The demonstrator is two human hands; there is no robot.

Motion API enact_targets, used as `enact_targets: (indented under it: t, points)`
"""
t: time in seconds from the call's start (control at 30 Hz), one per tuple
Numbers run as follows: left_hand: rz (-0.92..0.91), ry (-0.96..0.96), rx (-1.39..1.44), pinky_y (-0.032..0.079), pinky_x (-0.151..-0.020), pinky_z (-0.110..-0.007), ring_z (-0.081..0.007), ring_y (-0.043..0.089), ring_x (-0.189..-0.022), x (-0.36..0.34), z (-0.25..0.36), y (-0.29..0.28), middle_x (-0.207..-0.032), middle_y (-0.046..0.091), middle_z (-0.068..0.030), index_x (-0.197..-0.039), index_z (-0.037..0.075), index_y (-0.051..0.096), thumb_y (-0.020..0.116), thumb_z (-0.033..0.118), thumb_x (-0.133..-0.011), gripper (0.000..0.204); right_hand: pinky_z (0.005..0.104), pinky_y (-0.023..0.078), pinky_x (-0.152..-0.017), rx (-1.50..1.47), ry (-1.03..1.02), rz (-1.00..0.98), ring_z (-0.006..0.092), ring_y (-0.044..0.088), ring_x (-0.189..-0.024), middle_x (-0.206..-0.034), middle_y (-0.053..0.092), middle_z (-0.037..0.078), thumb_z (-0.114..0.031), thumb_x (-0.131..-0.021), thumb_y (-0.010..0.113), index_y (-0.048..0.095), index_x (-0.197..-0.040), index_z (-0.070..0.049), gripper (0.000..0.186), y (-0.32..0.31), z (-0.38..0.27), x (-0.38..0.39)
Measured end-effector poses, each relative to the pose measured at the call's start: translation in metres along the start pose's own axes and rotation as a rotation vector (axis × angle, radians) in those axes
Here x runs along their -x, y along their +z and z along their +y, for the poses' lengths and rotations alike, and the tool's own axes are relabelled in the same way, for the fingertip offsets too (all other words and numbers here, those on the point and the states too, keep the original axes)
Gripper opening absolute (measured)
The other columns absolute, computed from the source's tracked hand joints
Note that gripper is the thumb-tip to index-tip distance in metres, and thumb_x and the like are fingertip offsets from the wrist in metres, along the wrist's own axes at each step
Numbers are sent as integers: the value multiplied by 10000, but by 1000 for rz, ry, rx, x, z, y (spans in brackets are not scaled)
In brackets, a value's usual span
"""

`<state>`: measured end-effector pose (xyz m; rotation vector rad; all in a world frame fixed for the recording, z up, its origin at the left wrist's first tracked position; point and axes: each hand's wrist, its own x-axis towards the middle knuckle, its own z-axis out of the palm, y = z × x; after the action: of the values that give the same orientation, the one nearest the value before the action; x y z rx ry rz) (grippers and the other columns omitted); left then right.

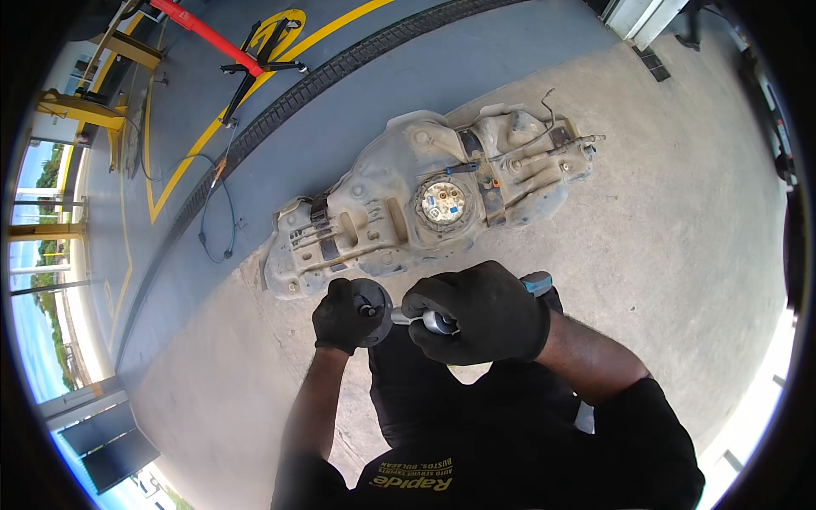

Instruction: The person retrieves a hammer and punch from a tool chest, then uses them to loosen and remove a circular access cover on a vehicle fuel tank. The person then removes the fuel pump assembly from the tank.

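Observation:
Both hands wear black gloves. My left hand [337,316] grips a round dark part [376,297] with a recessed centre. My right hand [476,308] is closed on a metal tool [436,321] with a silver cylindrical piece, pointing toward the round part. A blue end [535,283] shows beyond the right hand. Above them on the floor lies a large dusty tan tank [408,229] with straps, pipes and a round fitting [441,202]. A blue-and-black handled tool [461,167] rests on the tank above that fitting.
A red stand [212,34] on black legs is at the upper left, near yellow lift posts [93,108]. A hose [229,221] lies left of the tank by a dark floor grate [280,98]. A person's dark-clad leg [688,30] stands at the top right.

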<state>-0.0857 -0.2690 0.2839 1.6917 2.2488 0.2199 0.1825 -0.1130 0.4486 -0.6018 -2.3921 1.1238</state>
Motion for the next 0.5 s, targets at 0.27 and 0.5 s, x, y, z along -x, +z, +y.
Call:
enact_targets:
  t: [0.27, 0.5]
  points:
    - [-297, -1120, -32, 583, -919, -510, -410, 707, -1076, 274, -52, -133, -1211, 692, -209, -1174, 30, 639, 841, 511, -655, 736, 520, 556, -836, 283, 910, -412, 420, 708, -950, -967, 740, 206, -374, -888, 662, 612, -1118, -57, 395, -32, 44, 181]
    - [-457, -1483, 188, 613, -840, -459, -357, 751, -994, 532, -72, -72, -1077, 756, -242, -1077, -56, 713, 872, 508, -671, 713, 394, 544, -869, 341, 1611, -1134, 201, 709, -972, -912, 788, 15, -327, -987, 487, 787, -915, -187, 338, -61, -28, 463]
